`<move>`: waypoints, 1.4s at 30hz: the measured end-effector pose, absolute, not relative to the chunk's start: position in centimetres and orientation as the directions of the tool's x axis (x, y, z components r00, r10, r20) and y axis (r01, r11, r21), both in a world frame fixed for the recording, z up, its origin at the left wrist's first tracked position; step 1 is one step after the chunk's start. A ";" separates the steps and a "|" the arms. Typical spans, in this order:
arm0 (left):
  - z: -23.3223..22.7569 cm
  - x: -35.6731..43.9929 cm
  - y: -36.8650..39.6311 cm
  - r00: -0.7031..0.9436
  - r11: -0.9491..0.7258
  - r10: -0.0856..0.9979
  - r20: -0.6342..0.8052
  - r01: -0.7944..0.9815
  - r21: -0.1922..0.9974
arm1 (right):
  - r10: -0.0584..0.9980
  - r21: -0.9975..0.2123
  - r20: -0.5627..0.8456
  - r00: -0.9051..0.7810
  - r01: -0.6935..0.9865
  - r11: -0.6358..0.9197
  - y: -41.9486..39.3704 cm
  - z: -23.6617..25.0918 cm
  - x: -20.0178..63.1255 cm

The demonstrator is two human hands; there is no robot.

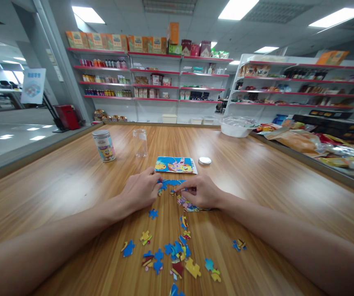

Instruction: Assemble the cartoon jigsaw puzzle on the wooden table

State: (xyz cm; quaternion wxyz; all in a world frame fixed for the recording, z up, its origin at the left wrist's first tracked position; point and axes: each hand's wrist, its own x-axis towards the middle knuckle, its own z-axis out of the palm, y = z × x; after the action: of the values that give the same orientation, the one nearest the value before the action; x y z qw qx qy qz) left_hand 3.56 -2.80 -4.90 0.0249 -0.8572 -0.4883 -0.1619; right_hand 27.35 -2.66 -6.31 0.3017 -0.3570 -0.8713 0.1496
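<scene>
A partly joined jigsaw puzzle (172,182) lies flat on the table between my hands, its blue upper edge joined and its middle open. My left hand (142,188) rests at its left edge, fingers bent and pressed together against the border. My right hand (202,191) covers part of the right side; its index finger reaches onto a small jigsaw piece (173,192) inside the gap, with the thumb tucked below. Pink and purple joined pieces (186,204) show under the right palm. Just beyond lies a picture card (177,165) with cartoon figures.
Loose pieces (193,268) are scattered nearer me, some overlapping; a single blue piece (153,213) lies by my left wrist. Farther off stand a printed can (104,146), a clear plastic jar (140,144), a round lid (204,161) and a white basket (237,128). Snack packets (306,139) lie right.
</scene>
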 end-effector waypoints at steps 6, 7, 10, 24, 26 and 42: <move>-4.8 3.7 -3.3 0.679 -0.757 0.599 0.425 0.652 0.025 | 0.697 -0.465 0.524 -0.490 0.521 0.716 -2.5 -6.4 27.5; -4.9 3.8 -3.3 0.731 -0.805 0.545 0.411 0.593 0.015 | 0.700 -0.463 0.520 -0.490 0.527 0.713 -2.5 -6.4 27.5; -5.2 3.8 -3.1 0.807 -0.881 0.448 0.385 0.472 0.036 | 0.710 -0.466 0.502 -0.494 0.537 0.703 -2.4 -6.4 27.6; -4.8 3.3 -2.5 0.839 -0.898 0.436 0.326 0.428 0.100 | 0.684 -0.460 0.539 -0.493 0.508 0.728 -2.4 -6.6 27.5; -4.7 3.2 -2.5 0.812 -0.877 0.476 0.337 0.468 0.110 | 0.687 -0.465 0.534 -0.494 0.507 0.726 -2.4 -6.5 27.5; -4.1 3.4 -2.7 0.833 -0.853 0.517 0.197 0.484 0.196 | 0.687 -0.473 0.523 -0.504 0.499 0.726 -2.3 -6.6 27.4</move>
State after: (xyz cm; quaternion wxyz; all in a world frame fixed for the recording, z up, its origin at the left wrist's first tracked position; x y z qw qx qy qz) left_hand 3.42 -2.65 -4.13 -0.0692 -0.9548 -0.2621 -0.1222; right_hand 27.40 -2.33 -6.57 0.3583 -0.3460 -0.8571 0.1315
